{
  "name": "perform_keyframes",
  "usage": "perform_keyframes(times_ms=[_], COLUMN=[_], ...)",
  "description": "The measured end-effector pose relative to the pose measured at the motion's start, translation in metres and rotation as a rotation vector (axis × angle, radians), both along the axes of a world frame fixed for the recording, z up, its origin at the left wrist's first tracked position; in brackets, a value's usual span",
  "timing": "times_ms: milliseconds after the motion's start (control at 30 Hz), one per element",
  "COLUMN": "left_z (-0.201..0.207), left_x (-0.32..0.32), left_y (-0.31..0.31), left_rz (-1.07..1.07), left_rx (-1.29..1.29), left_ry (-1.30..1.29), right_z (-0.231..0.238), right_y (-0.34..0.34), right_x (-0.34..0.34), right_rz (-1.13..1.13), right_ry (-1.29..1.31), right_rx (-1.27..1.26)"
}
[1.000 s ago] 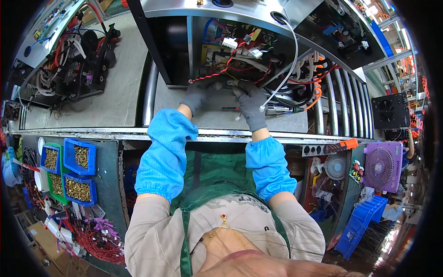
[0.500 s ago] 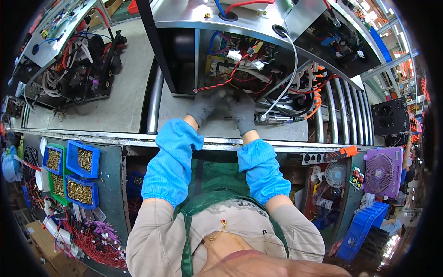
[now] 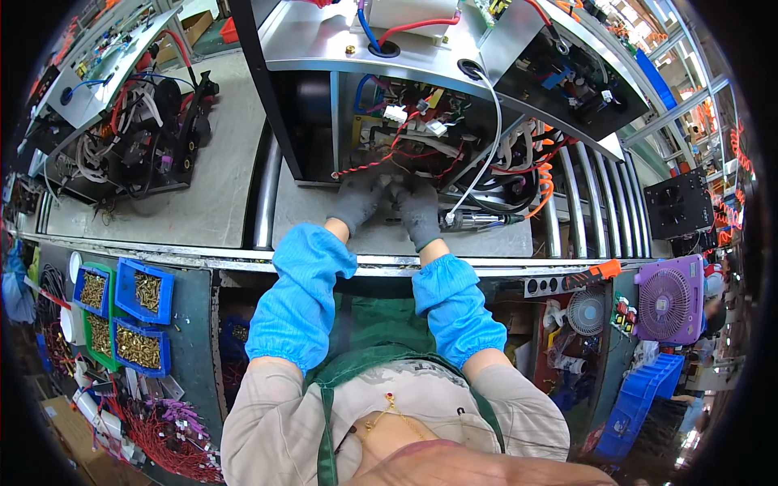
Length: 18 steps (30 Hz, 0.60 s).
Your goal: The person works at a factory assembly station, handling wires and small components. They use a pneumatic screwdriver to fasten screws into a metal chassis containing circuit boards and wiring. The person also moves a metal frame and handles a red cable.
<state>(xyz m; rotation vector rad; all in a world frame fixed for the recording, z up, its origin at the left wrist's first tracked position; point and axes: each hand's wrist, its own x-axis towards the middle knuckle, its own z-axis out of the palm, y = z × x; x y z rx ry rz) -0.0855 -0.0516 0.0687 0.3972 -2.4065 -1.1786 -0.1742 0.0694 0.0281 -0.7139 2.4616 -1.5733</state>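
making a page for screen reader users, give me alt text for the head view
A person's gray-gloved left hand and right hand are close together before an open metal housing packed with wires. A silver cylindrical tool lies to their right; bins of small brass-coloured parts sit at lower left.

Nothing here that I can read from where I stand.
The grey print across the chest of the beige shirt (image 3: 267,405) is partly covered by the green apron (image 3: 377,322) and too broken up to make out; on the open metal chassis (image 3: 312,49), any marking is too small.
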Motion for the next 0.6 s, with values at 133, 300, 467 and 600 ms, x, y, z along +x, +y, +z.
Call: perform_keyframes(times_ms=[133, 300, 467, 600], left_z=[-0.008, -0.027, -0.035, -0.035], left_x=[-0.002, -0.011, -0.010, -0.011], left_y=[-0.004, 0.001, 0.014, 0.013], left_rz=[0.041, 0.098, 0.192, 0.209], left_rx=[-0.248, -0.213, -0.243, -0.324], left_ry=[-0.019, -0.036, -0.010, 0.005], right_z=[0.031, 0.042, 0.039, 0.052], right_y=[0.004, 0.009, 0.005, 0.004], right_x=[0.011, 0.015, 0.001, 0.010], right_rz=[0.054, 0.061, 0.162, 0.009], right_ry=[-0.019, 0.263, 0.233, 0.386], right_rx=[0.114, 0.281, 0.547, 0.375])
